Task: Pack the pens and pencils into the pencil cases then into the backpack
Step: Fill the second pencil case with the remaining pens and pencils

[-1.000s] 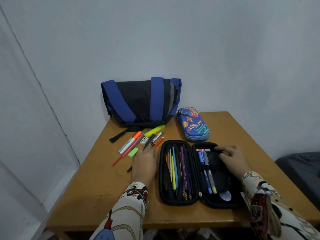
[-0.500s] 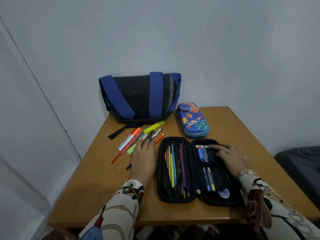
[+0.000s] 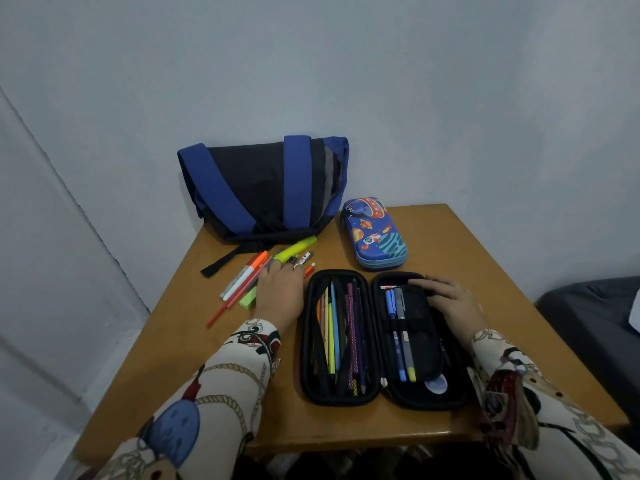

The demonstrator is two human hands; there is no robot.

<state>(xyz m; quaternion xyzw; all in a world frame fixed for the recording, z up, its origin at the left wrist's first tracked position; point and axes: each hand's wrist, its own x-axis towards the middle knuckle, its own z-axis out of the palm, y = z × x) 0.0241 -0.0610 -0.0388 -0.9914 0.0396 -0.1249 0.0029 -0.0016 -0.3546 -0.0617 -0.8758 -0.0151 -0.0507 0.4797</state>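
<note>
A black pencil case lies open on the wooden table, with coloured pencils in its left half and three pens in its right half. My right hand rests on the top of the right half, fingers lying flat. My left hand reaches onto a loose pile of pens and markers, its fingertips over them; whether it grips one is hidden. A yellow highlighter pokes out beyond the fingers. A closed blue space-print pencil case lies behind. The blue and black backpack leans against the wall.
A green eraser lies beside my left hand. A red pencil points toward the table's left edge. The backpack's black strap trails onto the table. Something dark grey stands to the right of the table.
My left hand has slid forward from beside the black case onto the loose pens. My right hand has stayed on the case's right half. The camera has shifted slightly.
</note>
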